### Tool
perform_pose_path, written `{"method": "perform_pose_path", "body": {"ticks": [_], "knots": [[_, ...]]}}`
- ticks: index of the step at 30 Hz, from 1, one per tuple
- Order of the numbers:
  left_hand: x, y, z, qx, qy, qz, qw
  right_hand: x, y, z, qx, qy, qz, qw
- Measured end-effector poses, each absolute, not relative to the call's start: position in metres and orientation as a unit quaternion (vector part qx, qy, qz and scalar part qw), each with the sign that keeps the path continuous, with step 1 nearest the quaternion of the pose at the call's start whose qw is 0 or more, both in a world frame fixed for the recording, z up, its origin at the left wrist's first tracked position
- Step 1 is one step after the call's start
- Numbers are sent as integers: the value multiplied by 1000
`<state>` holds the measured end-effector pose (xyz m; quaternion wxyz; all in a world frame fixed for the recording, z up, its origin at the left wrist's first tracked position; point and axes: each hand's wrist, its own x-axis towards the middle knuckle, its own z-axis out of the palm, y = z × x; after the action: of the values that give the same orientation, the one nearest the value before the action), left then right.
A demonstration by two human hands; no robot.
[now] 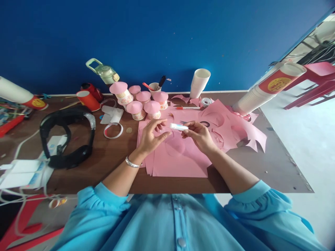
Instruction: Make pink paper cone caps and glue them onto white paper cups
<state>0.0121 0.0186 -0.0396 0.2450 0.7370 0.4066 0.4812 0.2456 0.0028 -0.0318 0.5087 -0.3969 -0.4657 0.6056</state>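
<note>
My right hand [199, 135] pinches one end of a small white tube [179, 127], which points left above the pink paper. Facing it, my left hand [154, 136] is held with thumb and fingers apart, near the tube's other end and holding nothing. Beneath both hands lies a stack of pink paper sheets [180, 162], with a round outline or disc on top. Scissors [205, 123] lie partly hidden behind my right hand. Just beyond are several small patterned cups with pink cone tops [152, 109].
Pink paper scraps [235, 129] spread to the right. Behind stand white stacked cups [200, 83], a pen cup [155, 86] and a green bottle [106, 72]. A tape roll [206, 101] and marker [187, 108] lie nearer. Left are a black headset [68, 162] and red cup [88, 100].
</note>
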Motion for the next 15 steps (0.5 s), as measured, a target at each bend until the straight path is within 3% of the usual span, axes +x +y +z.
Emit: {"method": "perform_pose_path", "body": {"ticks": [5, 11, 15], "knots": [[22, 5, -35, 682, 404, 499, 351, 236, -4, -30, -406, -540, 554, 486], [20, 6, -40, 710, 368, 484, 356, 240, -4, -30, -405, -561, 597, 407], [18, 6, -39, 727, 352, 484, 337, 240, -5, -31, -435, -600, 549, 386]]}}
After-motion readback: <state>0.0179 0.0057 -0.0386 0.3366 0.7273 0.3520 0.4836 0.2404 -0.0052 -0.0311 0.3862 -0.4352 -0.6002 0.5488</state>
